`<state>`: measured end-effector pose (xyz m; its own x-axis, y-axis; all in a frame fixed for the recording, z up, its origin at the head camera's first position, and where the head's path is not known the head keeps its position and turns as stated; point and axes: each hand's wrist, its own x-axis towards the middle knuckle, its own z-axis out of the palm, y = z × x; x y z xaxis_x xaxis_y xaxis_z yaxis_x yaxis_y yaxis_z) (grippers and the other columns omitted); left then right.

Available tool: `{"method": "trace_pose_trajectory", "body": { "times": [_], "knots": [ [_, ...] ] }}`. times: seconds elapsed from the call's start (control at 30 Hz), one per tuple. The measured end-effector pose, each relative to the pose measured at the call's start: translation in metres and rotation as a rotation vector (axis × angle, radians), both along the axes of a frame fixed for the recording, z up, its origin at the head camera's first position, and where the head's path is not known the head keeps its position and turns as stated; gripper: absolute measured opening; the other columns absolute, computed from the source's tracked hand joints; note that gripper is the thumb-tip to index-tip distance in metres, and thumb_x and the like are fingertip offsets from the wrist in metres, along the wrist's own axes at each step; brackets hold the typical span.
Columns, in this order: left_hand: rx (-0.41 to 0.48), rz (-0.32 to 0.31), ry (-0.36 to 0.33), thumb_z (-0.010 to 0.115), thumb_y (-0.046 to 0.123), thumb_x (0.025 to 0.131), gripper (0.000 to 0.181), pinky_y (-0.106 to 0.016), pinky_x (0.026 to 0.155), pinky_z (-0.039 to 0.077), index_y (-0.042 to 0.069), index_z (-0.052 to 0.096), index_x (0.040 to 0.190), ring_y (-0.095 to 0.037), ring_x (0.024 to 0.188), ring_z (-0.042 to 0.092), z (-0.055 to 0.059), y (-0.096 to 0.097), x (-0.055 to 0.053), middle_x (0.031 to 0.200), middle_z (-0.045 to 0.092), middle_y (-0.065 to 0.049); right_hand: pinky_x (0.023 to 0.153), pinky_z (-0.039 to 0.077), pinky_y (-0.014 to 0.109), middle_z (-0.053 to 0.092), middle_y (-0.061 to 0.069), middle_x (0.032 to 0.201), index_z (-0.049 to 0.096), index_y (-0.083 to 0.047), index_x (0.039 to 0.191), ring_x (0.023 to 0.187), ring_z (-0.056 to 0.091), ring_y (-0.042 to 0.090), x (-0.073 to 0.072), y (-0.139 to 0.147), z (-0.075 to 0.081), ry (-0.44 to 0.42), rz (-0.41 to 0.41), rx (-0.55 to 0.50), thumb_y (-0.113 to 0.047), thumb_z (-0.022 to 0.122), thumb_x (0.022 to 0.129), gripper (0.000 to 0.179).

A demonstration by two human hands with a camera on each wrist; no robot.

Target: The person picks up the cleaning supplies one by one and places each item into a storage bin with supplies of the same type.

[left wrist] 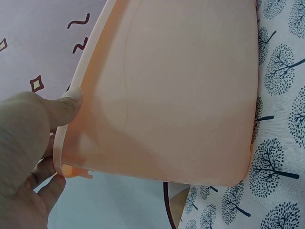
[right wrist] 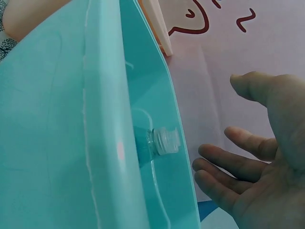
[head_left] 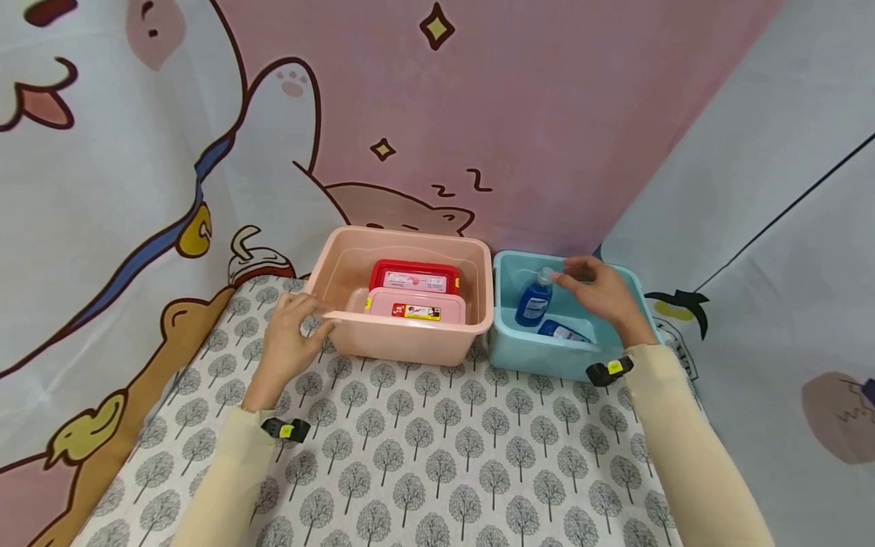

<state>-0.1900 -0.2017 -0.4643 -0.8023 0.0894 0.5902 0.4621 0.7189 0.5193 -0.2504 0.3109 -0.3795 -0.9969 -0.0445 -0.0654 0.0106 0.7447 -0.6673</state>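
Note:
My left hand (head_left: 290,338) grips the front-left corner of a peach plastic bin (head_left: 403,343). In the left wrist view its thumb (left wrist: 69,107) lies on the rim, with the fingers bent around the corner. Over the light blue bin (head_left: 533,358) hovers my right hand (head_left: 603,295), fingers spread and holding nothing. Just left of it in the head view, a bottle of blue liquid (head_left: 533,304) with a clear cap (right wrist: 167,140) leans inside that bin. A smaller dark blue item with a white label (head_left: 563,331) lies at the bottom.
Inside the peach bin are a red-lidded box (head_left: 417,276) and a pink-lidded box (head_left: 415,305). The two bins stand side by side on a tree-print cloth (head_left: 444,456). A cartoon-print curtain (head_left: 533,114) hangs right behind them.

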Motion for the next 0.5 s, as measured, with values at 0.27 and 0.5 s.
{"method": "trace_pose_trajectory", "body": {
  "times": [0.27,0.5],
  "knots": [
    [-0.001,0.0,0.0,0.086,0.009,0.08,0.025,-0.051,0.092,0.045,0.006,0.073,0.101,-0.035,0.106,0.055,-0.0003,0.0004,-0.0005,0.099,0.075,-0.012,0.108,0.044,0.06,0.05,0.02,0.151,0.045,-0.012,0.15,0.139,0.047,0.04,0.0009,0.0007,0.0066,0.017,0.01,0.014,-0.075,0.057,0.089,0.088],
    [0.004,-0.002,0.013,0.087,0.008,0.079,0.026,-0.051,0.089,0.045,0.006,0.073,0.1,-0.035,0.106,0.055,-0.001,0.001,-0.0001,0.099,0.076,-0.013,0.111,0.043,0.062,0.045,0.018,0.157,0.042,-0.013,0.152,0.143,0.044,0.043,0.0036,-0.0023,0.0089,0.009,0.029,0.04,-0.074,0.057,0.091,0.088]
  ]
}}
